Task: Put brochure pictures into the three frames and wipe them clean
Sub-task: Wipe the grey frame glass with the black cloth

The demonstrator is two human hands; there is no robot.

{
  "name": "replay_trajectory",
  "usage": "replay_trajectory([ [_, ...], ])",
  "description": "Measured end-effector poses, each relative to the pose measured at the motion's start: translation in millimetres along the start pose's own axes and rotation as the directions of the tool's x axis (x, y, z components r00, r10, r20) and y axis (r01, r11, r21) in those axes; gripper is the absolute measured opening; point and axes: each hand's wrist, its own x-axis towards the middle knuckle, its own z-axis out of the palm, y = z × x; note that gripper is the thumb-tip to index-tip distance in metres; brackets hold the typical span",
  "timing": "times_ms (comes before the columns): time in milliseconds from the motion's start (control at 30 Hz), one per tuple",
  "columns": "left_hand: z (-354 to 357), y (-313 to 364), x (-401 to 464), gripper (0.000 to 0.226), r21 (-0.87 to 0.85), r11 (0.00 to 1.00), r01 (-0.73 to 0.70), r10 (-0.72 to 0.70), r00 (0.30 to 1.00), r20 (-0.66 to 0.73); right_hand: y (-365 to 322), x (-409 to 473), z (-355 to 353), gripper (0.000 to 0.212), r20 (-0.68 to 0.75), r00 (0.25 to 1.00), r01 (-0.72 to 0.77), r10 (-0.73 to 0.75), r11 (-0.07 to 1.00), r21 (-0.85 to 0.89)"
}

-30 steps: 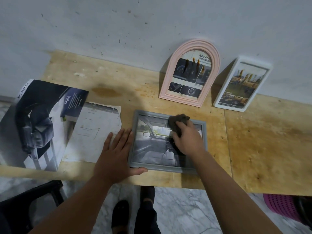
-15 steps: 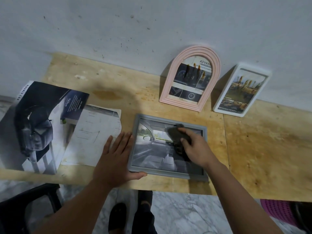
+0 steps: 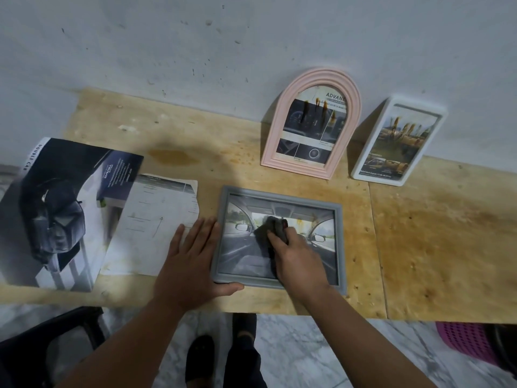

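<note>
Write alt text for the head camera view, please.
A person's right hand wipes a grey frame lying flat on a wooden table with a dark cloth; the left hand steadies its edge. Two filled frames lean on the wall behind.

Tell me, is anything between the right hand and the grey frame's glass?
Only the dark cloth, which the right hand presses onto the grey frame. The left hand rests flat at the frame's left edge.

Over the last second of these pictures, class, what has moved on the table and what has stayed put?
The right hand, gripping the dark cloth, has slid from the top right of the grey frame toward the middle of its glass. The left hand stays flat at the frame's left edge. The pink arched frame and white frame still lean on the wall.
</note>
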Motion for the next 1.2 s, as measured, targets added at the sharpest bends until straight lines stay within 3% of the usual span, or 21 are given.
replay_trajectory([
  [200, 0.5, 1.3, 2.7, 0.136, 0.015, 1.0, 0.001, -0.001, 1.0, 0.009, 14.1, 36.2, -14.0, 0.051, 0.003, 0.993, -0.118, 0.118, 0.992, 0.04],
  [367, 0.8, 0.1, 0.2, 0.136, 0.003, 1.0, -0.003, 0.003, 1.0, -0.019, 28.8, 39.3, -30.7, 0.041, -0.052, 0.977, -0.179, 0.209, 0.923, 0.339],
  [433, 1.0, -0.1, -0.2, 0.134, -0.001, 1.0, -0.008, 0.008, 0.999, -0.038, 41.5, 33.4, -34.5, 0.043, -0.094, 0.952, -0.249, 0.292, 0.913, 0.322],
  [500, 1.0, 0.2, 0.0, 0.13, 0.002, 1.0, -0.023, 0.023, 0.998, -0.051, 45.8, 26.4, -31.9, 0.042, -0.047, 0.949, -0.293, 0.312, 0.925, 0.242],
  [600, 0.9, -1.0, 0.5, 0.123, -0.001, 0.999, -0.038, 0.038, 0.998, -0.055, 37.2, 10.8, -19.8, 0.041, 0.041, 0.972, -0.233, 0.229, 0.948, 0.215],
  [733, 1.6, 0.0, 1.0, 0.123, 0.002, 0.999, -0.032, 0.032, 0.998, -0.055, 38.8, -5.2, -16.3, 0.042, 0.056, 0.991, -0.128, 0.118, 0.957, 0.262],
  [867, 2.4, 0.4, 0.4, 0.123, 0.001, 0.999, -0.035, 0.035, 0.997, -0.075, 51.5, 1.7, -19.7, 0.043, -0.053, 0.971, -0.207, 0.231, 0.935, 0.288],
  [1000, 2.8, 0.4, 0.4, 0.122, 0.006, 1.0, -0.028, 0.028, 0.997, -0.068, 46.9, 11.1, -15.8, 0.043, -0.013, 0.973, -0.226, 0.232, 0.957, 0.183],
  [1133, 2.5, 0.9, 0.7, 0.123, 0.019, 0.999, -0.032, 0.033, 0.997, -0.068, 48.1, 21.6, -21.4, 0.042, -0.016, 0.951, -0.293, 0.308, 0.917, 0.271],
  [1200, 2.4, 0.8, 0.9, 0.123, 0.016, 0.999, -0.032, 0.034, 0.996, -0.078, 45.7, 18.6, -25.5, 0.041, 0.025, 0.963, -0.266, 0.27, 0.924, 0.275],
])
